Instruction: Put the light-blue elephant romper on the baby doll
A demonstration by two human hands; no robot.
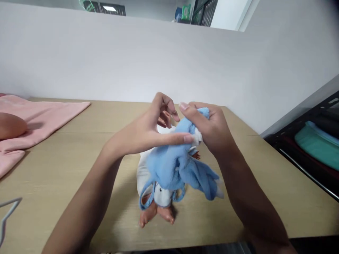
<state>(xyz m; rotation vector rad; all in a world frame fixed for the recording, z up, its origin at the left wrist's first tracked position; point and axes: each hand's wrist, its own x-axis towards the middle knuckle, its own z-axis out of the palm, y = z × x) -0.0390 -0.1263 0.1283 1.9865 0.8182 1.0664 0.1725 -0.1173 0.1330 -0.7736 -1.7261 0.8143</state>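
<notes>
- Head view, left hand (152,130): it is half open. The thumb lies straight and flat against the upper part of the blue fleece garment (172,165), while the fingers (166,111) curl loosely above it with a gap between them and the thumb. The fingertips come close to the right thumb.
- Head view, right hand (213,132): it is closed in a grip around the top of the blue fleece garment, and bunched cloth with a bit of white trim shows at the thumb side.
- The garment hangs from both hands above the middle of the wooden table (265,176). Its loose ends and thin straps drape down over a doll (156,211).
- The doll is on the table just below the hands, in white cloth, with its bare feet pointing toward the camera.
- A black rack (304,162) stands at the right edge, beside the table. In it lies a folded teal cloth (315,144), with a light blue layer on top and something dark red beneath.
- A pink cloth (45,118) is spread at the table's far left, well apart from the hands, and a rounded tan shape rests on it; I cannot tell what that is.
- A wire hanger (7,211) shows at the lower left.
</notes>
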